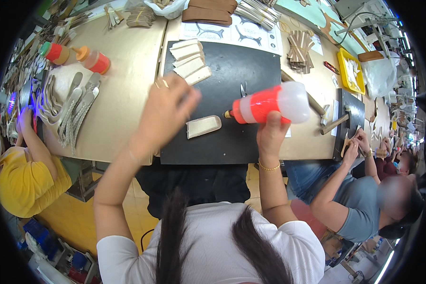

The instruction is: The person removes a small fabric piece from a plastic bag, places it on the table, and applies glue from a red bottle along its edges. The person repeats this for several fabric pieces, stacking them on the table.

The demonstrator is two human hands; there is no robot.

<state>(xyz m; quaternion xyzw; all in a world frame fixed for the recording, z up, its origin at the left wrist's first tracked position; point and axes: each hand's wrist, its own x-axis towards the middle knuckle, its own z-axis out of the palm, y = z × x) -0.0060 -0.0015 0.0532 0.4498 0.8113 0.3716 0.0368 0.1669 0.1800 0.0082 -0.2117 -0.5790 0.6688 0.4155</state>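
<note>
My right hand [271, 135] is closed around a translucent squeeze bottle [291, 102] with a red band and red cap. The bottle lies tilted nearly flat in the air, its dark nozzle pointing left over the black work mat [236, 149]. Just below the nozzle, a cream round-ended strap piece [203, 127] rests alone on the mat. My left hand [168, 104] hovers over the mat's left side, its fingers smeared by motion, so whether they hold anything is unclear. Several similar cream pieces [190, 61] lie overlapped beyond it. Small snips [243, 90] lie behind the bottle.
Two more squeeze bottles, one green-capped [54, 53] and one orange-capped [92, 60], stand left, near grey straps [75, 109]. Brown strips [208, 12] and printed sheets [232, 35] lie at the back. Rightward are a hammer [333, 124], a yellow tray [350, 71] and a co-worker's hands [357, 144].
</note>
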